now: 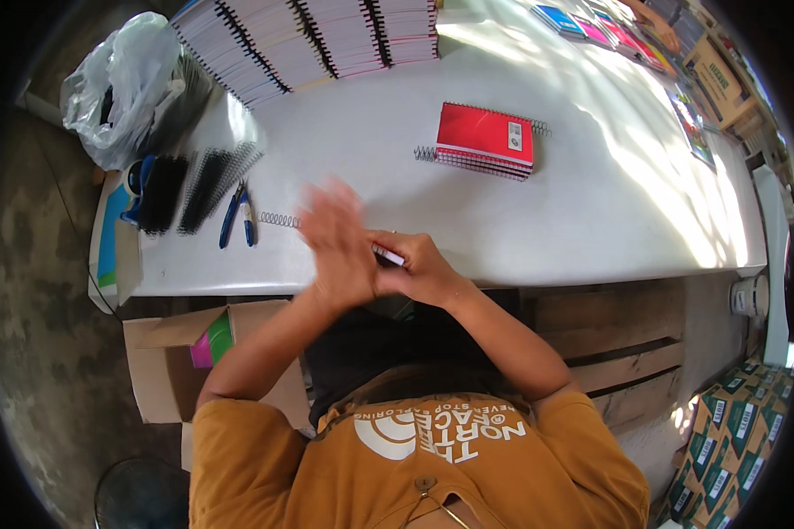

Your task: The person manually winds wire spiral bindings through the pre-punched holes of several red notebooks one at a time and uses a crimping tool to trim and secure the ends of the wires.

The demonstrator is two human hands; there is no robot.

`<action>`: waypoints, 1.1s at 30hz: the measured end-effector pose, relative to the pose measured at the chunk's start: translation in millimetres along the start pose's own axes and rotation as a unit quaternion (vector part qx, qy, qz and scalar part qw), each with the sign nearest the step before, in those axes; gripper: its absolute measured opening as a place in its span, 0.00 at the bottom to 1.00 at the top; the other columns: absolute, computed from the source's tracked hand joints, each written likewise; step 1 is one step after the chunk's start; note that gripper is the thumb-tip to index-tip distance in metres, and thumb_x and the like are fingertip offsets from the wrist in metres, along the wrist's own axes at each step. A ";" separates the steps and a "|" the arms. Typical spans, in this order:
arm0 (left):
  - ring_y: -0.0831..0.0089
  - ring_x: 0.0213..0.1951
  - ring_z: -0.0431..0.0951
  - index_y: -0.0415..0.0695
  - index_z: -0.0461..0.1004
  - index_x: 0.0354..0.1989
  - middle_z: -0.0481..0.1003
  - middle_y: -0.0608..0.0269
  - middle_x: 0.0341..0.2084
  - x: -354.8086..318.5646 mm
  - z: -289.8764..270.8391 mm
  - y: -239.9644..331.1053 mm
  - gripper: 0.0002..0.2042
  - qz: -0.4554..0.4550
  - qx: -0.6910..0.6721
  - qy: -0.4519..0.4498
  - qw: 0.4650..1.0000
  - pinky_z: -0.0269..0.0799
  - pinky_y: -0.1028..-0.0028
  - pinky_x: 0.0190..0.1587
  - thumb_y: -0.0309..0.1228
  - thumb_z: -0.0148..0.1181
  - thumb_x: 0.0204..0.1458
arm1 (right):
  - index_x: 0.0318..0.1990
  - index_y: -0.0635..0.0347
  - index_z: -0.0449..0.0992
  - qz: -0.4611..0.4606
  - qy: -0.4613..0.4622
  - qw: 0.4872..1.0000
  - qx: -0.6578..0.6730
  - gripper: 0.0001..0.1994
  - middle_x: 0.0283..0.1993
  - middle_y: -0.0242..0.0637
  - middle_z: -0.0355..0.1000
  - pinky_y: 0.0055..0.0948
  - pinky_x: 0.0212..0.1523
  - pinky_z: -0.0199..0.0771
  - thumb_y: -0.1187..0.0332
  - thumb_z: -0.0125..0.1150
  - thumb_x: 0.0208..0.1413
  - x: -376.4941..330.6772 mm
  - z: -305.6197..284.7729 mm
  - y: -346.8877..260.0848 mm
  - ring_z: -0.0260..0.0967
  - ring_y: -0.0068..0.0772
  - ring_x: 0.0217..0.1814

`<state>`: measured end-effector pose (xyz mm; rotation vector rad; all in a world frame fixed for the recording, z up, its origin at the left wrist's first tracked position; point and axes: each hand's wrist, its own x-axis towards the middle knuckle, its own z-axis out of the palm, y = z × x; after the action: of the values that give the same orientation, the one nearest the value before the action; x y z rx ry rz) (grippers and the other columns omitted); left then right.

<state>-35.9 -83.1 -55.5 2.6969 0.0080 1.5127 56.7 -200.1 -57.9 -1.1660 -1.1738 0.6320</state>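
I judge this to be the binding step, with a wire coil being worked into a small notebook (388,255) at the near edge of the white surface (591,220). My right hand (419,271) is clenched around that notebook, holding it just above the surface edge, close to my body; only a sliver of its red and white end shows past my fingers. My left hand (335,242) is blurred with motion, flat and unclenched, palm laid against the notebook and the right hand; it grasps nothing that I can make out. Whether a coil already sits in the notebook I cannot tell, since both hands cover it.

A loose wire spiral (278,219) lies on the surface just left of my left hand, and blue-handled pliers (238,214) rest beside it. Further left lies a bundle of black coils (190,185). A pile of finished red notebooks (485,139) sits well apart toward the middle of the surface, with stacks of bound pads (309,40) along the far edge.

The next move, as I read it, calls for a steady right grip so the punched holes stay aligned while the left palm rolls, then a reach for the pliers to trim and crimp the wire end.
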 end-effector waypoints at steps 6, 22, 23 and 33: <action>0.44 0.65 0.48 0.35 0.59 0.59 0.54 0.45 0.62 4.2 -29.3 13.0 0.38 0.023 0.064 -0.135 0.988 0.31 0.44 0.63 0.60 0.43 0.52 | 0.50 0.64 0.71 -0.016 -0.014 0.999 -0.026 0.21 0.42 0.48 0.74 0.29 0.42 0.72 0.82 0.55 0.44 1.0 -1.0 2.0 0.74 0.42 0.39; 0.69 0.40 0.72 0.47 0.75 0.35 0.73 0.68 0.33 77.9 -48.7 4.8 0.12 -0.081 -0.170 -0.367 0.911 0.58 0.69 0.49 0.27 0.66 0.40 | 0.39 0.65 0.75 0.042 0.027 0.998 0.028 0.11 0.29 0.40 0.75 0.27 0.33 0.69 0.82 0.54 0.47 6.8 -1.9 17.9 0.70 0.24 0.30; 0.69 0.40 0.72 0.47 0.75 0.35 0.73 0.68 0.32 77.5 -48.3 3.6 0.11 -0.070 -0.167 -0.367 0.912 0.58 0.69 0.49 0.28 0.66 0.41 | 0.40 0.65 0.75 0.058 0.016 0.998 -0.012 0.11 0.29 0.41 0.75 0.27 0.33 0.69 0.81 0.55 0.47 6.0 -3.2 19.8 0.70 0.24 0.30; 0.65 0.43 0.72 0.46 0.74 0.34 0.74 0.65 0.36 96.9 -49.0 7.4 0.15 -0.048 -0.030 -0.338 0.940 0.59 0.67 0.50 0.35 0.69 0.36 | 0.45 0.64 0.70 -0.015 0.075 0.997 0.006 0.13 0.37 0.39 0.73 0.26 0.42 0.70 0.81 0.55 0.51 6.8 -6.1 -1.2 0.69 0.25 0.40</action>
<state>-27.3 -85.7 52.9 2.9531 0.0647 0.4926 64.3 -196.8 -53.9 -1.1622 -1.0568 0.5192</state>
